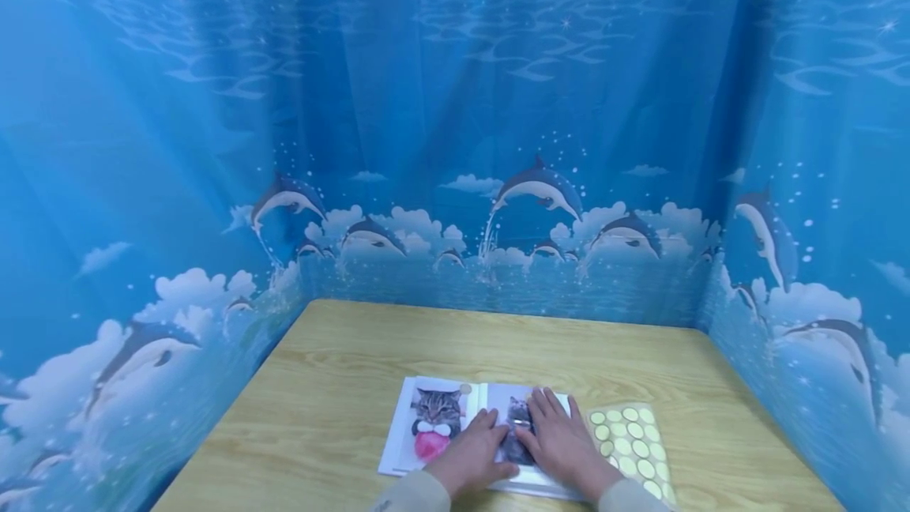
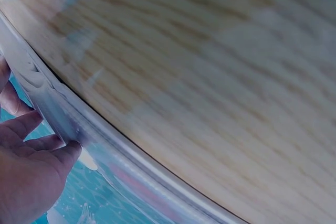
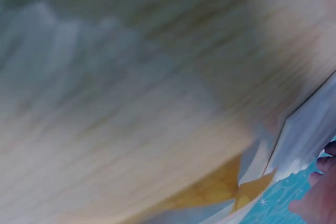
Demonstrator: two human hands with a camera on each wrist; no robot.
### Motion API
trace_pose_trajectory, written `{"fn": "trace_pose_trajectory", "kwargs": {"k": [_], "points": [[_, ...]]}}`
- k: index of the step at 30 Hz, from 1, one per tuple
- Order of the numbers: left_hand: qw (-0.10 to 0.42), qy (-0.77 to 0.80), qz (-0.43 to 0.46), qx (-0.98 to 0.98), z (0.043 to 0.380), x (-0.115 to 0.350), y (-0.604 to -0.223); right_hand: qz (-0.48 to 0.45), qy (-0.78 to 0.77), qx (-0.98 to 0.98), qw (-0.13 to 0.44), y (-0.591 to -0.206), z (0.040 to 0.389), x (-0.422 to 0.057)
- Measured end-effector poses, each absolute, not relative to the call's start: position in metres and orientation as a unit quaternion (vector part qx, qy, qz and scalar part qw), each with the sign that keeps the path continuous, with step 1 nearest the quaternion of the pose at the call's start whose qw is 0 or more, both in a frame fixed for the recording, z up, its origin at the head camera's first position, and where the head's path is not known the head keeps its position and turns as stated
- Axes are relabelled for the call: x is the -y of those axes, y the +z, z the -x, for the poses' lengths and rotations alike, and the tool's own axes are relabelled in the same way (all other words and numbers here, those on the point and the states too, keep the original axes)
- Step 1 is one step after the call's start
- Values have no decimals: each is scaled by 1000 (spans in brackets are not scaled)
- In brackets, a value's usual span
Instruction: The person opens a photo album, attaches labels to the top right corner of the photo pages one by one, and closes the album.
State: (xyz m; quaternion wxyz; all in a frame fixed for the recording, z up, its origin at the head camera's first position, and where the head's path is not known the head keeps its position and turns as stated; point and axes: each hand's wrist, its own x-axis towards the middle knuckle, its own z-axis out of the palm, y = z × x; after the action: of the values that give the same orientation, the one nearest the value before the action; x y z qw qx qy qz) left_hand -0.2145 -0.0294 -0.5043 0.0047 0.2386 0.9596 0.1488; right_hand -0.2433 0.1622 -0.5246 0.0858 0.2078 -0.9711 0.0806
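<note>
An open photo album (image 1: pixel 398 441) lies on the wooden table, with cat pictures on both pages. My left hand (image 1: pixel 469 457) rests at the lower part of the right page, near the fold, fingers extended. On the same page my right hand (image 1: pixel 565 445) lies flat over the right side of the cat picture (image 1: pixel 519 409), partly covering it. The left page's picture (image 1: pixel 434 421) shows a tabby cat above something pink. A small round sticker (image 1: pixel 465 389) sits at that page's top corner. Both wrist views catch the album's edge low over the table, with fingers beside it.
Just right of the album lies a sheet of round pale-yellow stickers (image 1: pixel 633 445), its left edge close to my right hand. Blue curtains (image 1: pixel 455 125) printed with dolphins and clouds stand behind the wooden table (image 1: pixel 320 385) and on both sides.
</note>
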Motion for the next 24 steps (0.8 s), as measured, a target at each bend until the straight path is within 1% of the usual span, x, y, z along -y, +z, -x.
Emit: {"fn": "trace_pose_trajectory", "kwargs": {"k": [8,17,24], "points": [[14,157,-238,-958,214,30,-504,-209,77,972,74,-525,246,-160],[14,159,-240,-958,214,29,-502,-201,70,974,77,-525,252,-163],[13,149,-242,-959,213,30,-500,-176,78,978,78,-522,250,-171]]}}
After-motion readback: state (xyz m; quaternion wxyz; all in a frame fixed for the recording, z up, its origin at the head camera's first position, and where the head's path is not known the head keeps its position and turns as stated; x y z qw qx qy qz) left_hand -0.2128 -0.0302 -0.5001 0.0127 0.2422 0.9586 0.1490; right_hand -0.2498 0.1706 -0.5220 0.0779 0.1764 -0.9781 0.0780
